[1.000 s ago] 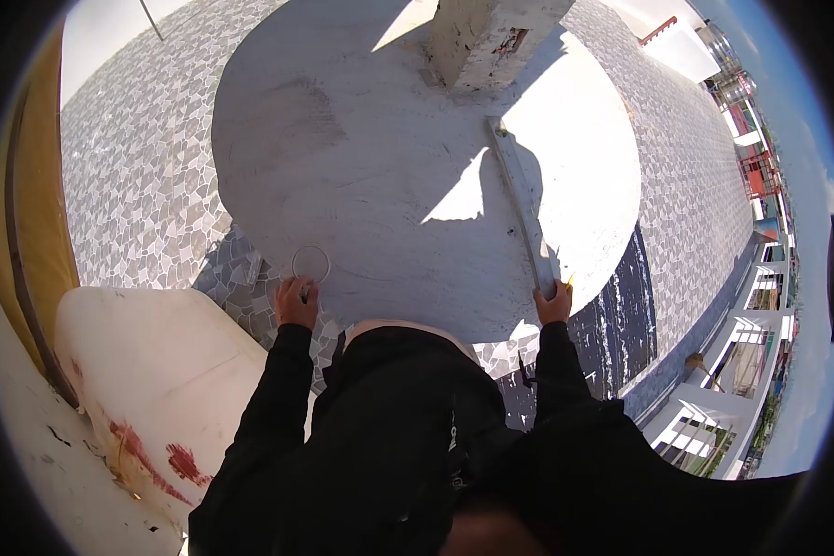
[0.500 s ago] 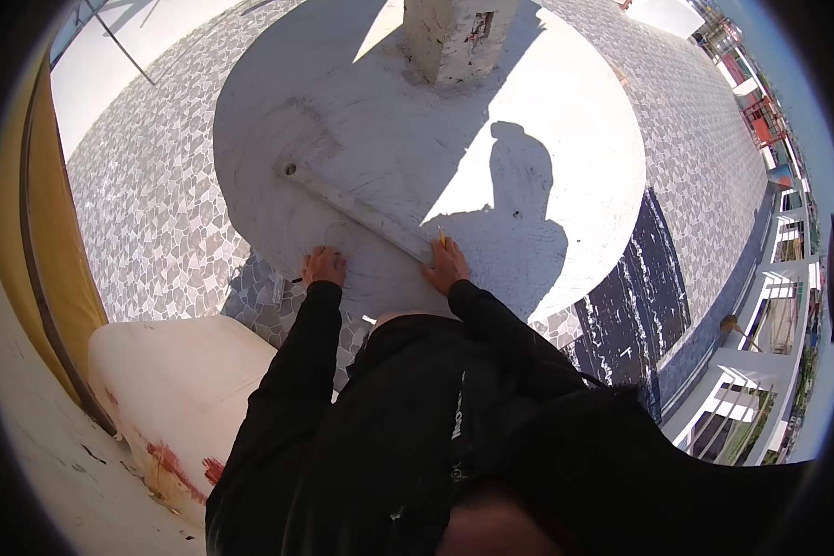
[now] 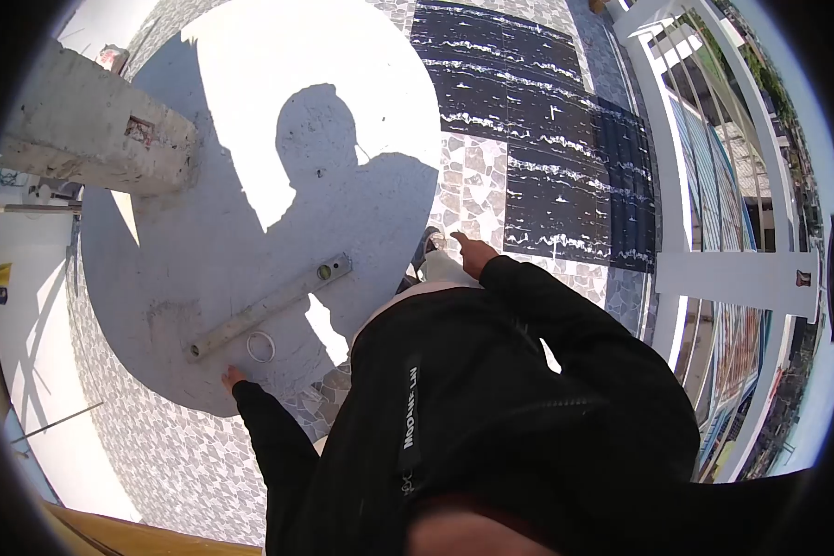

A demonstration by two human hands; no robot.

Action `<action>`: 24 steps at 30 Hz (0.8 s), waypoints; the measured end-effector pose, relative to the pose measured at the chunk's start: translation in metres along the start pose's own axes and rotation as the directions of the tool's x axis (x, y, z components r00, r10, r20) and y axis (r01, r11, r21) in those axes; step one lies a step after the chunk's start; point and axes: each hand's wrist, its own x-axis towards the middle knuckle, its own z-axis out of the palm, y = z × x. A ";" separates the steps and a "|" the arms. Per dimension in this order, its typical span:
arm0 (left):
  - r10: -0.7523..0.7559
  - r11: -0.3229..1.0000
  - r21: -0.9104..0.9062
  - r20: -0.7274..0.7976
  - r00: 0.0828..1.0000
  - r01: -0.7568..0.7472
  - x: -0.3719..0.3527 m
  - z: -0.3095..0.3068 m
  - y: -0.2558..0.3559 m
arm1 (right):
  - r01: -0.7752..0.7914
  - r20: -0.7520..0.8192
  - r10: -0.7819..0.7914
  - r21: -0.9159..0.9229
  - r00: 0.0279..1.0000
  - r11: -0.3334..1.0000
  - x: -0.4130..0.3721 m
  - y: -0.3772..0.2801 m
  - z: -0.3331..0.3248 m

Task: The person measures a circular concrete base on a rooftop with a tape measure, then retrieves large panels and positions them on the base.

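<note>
My left hand rests at the edge of the round white tabletop, near one end of a spirit level; its few visible fingers look extended. The level lies flat on the shaded part of the top, a greenish vial showing near its far end. Beside it sits a thin white ring. Off the table's rim, my right hand hangs over the floor with a finger stretched out. I see nothing in it, though its palm side is hidden.
A rough white pillar rises from the tabletop at the left. Dark marble-patterned tiles lie on the stone-patterned floor. A white railing runs along the right side. My shadow falls across the tabletop.
My view has swung to the right. My right hand has left the tabletop, and the yellow pencil-like thing in it no longer shows. The ring beside the level has come into sight.
</note>
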 end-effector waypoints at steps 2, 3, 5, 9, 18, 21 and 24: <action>-0.138 0.972 0.184 -0.052 0.989 0.145 -0.006 -0.002 0.020 | -0.182 0.010 0.182 0.085 0.983 0.980 -0.026 0.059 0.029; -0.219 0.953 0.195 -0.089 0.972 0.233 -0.003 0.003 0.030 | -0.158 -0.129 0.180 0.167 0.975 0.973 -0.044 0.093 0.055; -0.040 0.936 0.311 -0.379 0.925 0.168 -0.056 -0.005 0.079 | -0.154 -0.287 0.231 0.266 0.930 0.951 -0.073 0.120 0.078; 0.466 0.884 0.115 -0.164 0.869 -0.452 -0.167 0.005 0.181 | -0.428 -0.065 0.471 0.321 0.880 0.845 -0.150 0.129 0.076; 0.150 0.436 -0.618 0.767 -0.625 -0.654 -0.607 0.162 0.244 | -0.444 -0.123 0.462 0.146 0.879 0.884 -0.242 0.186 0.095; -0.250 0.204 -0.709 0.629 -0.736 -0.675 -0.704 0.216 0.177 | -0.303 -0.075 0.343 0.322 0.936 0.897 -0.306 0.206 0.079; -0.518 -0.033 -0.679 0.639 -0.568 -0.734 -0.793 0.204 0.134 | -0.186 -0.065 0.233 0.416 0.970 0.890 -0.361 0.249 0.095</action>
